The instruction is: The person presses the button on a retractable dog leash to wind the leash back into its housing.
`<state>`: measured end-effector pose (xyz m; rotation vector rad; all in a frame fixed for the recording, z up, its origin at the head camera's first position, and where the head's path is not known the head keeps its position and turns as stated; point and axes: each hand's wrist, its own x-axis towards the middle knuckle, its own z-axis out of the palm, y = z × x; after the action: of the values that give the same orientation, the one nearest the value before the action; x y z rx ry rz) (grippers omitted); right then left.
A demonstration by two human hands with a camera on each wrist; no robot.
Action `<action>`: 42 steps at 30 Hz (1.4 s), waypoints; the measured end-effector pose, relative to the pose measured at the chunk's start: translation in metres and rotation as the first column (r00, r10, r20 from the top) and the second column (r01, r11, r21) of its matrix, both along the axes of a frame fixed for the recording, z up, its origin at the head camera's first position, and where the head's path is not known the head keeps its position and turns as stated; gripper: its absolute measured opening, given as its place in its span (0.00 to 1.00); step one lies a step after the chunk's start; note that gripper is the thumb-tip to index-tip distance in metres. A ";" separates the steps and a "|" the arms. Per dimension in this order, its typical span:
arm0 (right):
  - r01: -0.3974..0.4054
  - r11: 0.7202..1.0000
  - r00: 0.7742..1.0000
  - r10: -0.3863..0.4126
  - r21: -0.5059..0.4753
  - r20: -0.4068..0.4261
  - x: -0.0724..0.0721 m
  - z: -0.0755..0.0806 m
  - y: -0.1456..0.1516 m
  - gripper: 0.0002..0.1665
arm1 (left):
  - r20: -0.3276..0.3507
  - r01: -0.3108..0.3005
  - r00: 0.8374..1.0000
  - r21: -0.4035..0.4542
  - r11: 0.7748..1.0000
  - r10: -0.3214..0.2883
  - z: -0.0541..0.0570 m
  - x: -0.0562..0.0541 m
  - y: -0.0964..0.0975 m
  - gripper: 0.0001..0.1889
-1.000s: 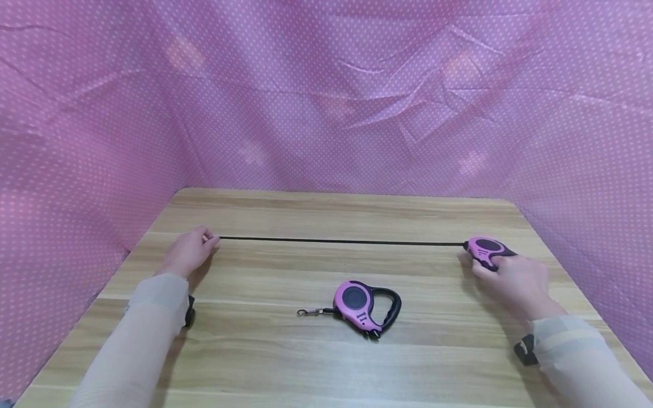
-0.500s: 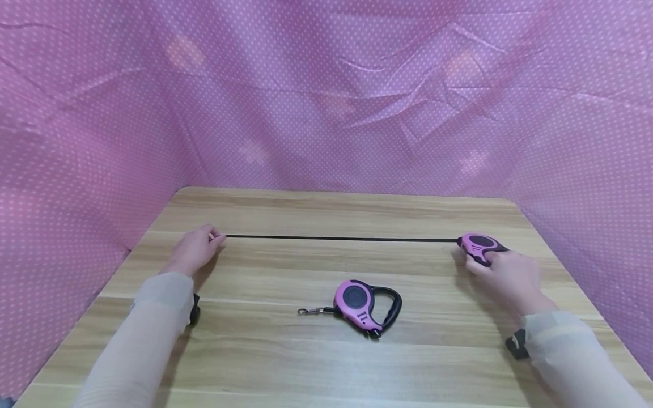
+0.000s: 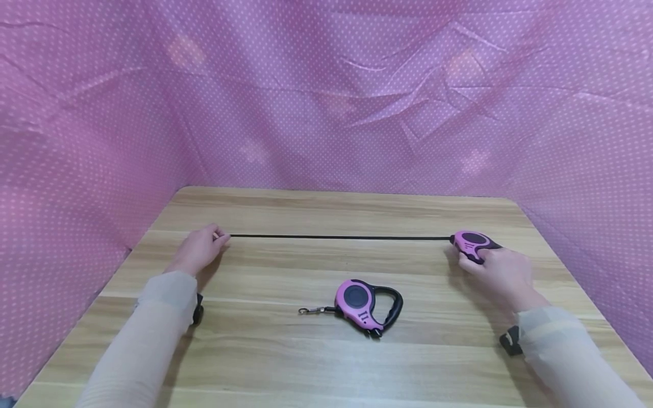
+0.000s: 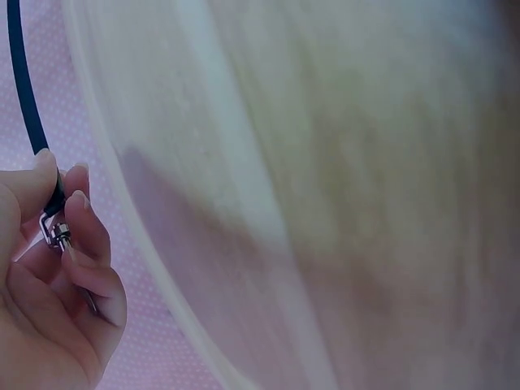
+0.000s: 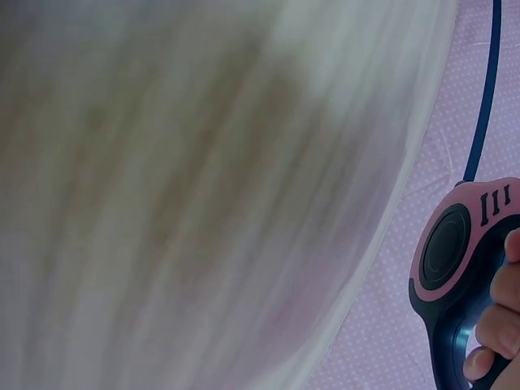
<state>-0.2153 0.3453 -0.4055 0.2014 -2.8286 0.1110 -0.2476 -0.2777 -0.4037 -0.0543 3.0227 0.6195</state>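
Note:
My right hand (image 3: 502, 273) grips the black handle of a pink and black retractable dog leash (image 3: 470, 243), its fingers (image 5: 500, 325) wrapped round the grip in the right wrist view. From its nozzle a black strap (image 3: 339, 237) runs straight and taut across to my left hand (image 3: 199, 249). There the thumb and fingers pinch the strap's end, with the metal clip (image 4: 60, 235) tucked inside the palm side in the left wrist view. A second pink leash (image 3: 353, 301) lies between the arms, its black loop handle to the right and its metal clip pointing left.
The wood-grain table (image 3: 285, 362) has a rounded far edge. Pink dotted cloth (image 3: 326, 102) hangs round its back and sides. A black wrist mount (image 3: 511, 341) sits under the right sleeve, and another mount (image 3: 198, 310) under the left.
Both hands have come closer together, the left moving right and the right moving left. The strap between them has shortened and stays taut. The second leash has stayed put.

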 end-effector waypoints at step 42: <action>-0.052 0.999 0.990 0.051 -0.009 -0.133 -0.010 -0.002 -0.027 0.26 | -0.026 0.005 1.000 -0.028 1.000 -0.005 0.007 0.000 0.010 0.17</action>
<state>-0.2254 0.3179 -0.4078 0.2690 -2.6900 0.1223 -0.2481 -0.2674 -0.3972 -0.0403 3.0554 0.5818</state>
